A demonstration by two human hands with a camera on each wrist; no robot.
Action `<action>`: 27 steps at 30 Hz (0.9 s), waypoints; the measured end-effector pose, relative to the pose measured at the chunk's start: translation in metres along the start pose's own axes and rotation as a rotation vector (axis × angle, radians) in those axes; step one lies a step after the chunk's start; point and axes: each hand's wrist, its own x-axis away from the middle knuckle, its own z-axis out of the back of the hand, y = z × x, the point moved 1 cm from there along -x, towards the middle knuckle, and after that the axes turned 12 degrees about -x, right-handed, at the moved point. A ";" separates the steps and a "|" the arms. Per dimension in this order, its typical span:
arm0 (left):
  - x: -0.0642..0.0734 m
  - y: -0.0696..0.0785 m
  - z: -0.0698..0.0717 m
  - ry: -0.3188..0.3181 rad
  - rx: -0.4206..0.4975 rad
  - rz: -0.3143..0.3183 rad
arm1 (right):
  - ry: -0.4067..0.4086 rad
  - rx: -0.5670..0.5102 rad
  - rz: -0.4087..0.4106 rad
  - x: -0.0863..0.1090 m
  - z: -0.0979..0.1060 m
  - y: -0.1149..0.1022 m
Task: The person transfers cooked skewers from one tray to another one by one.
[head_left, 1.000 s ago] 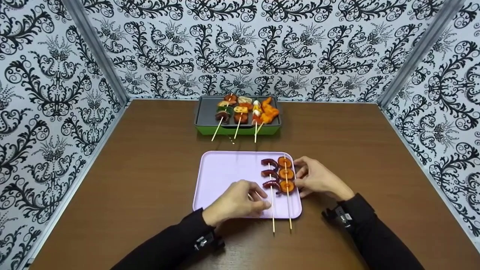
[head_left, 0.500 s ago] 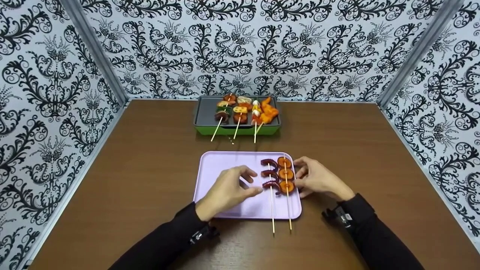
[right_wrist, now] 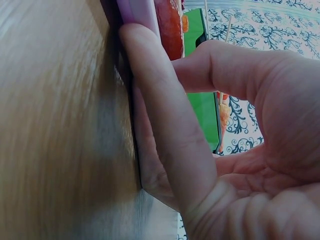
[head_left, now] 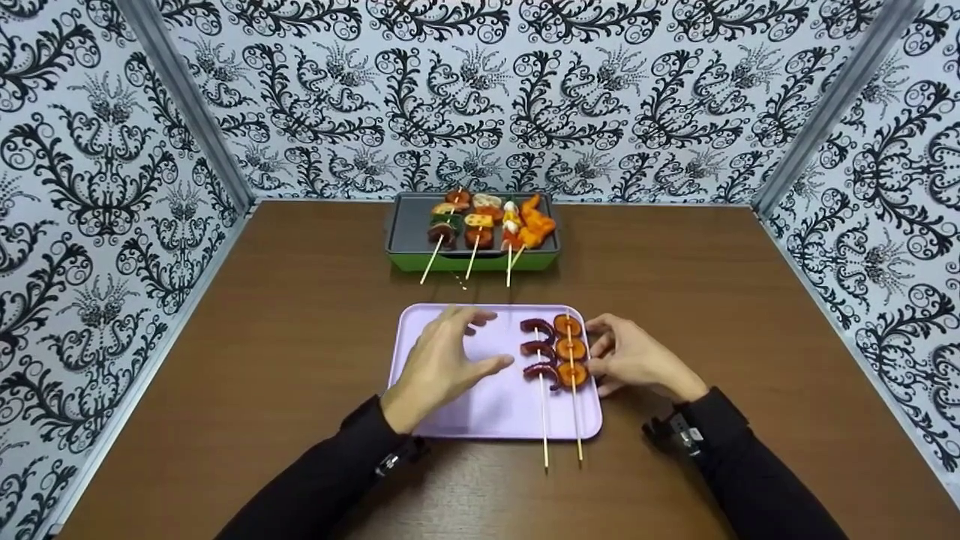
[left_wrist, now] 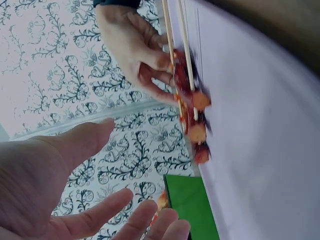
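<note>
While above bare tray, left hand, fingers apart — right hand clamped on its right edge, beside skewers.

Smooth plastic tray, wooden sticks, wood-grain table, matt sleeves

Left fingers parted from thumb; right fingers bent; 2 forearms angle inward.
</note>
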 end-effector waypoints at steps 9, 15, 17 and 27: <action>-0.017 -0.013 0.012 0.163 -0.118 0.018 | 0.011 0.011 0.001 0.001 0.001 0.000; -0.035 -0.028 0.023 0.237 -0.188 0.077 | 0.008 -0.002 -0.003 -0.001 0.000 -0.001; -0.039 -0.033 0.026 0.251 -0.215 0.072 | 0.009 -0.001 -0.003 -0.001 -0.001 -0.001; -0.056 -0.057 0.027 0.210 -0.267 0.141 | 0.006 0.006 -0.002 -0.001 0.000 0.000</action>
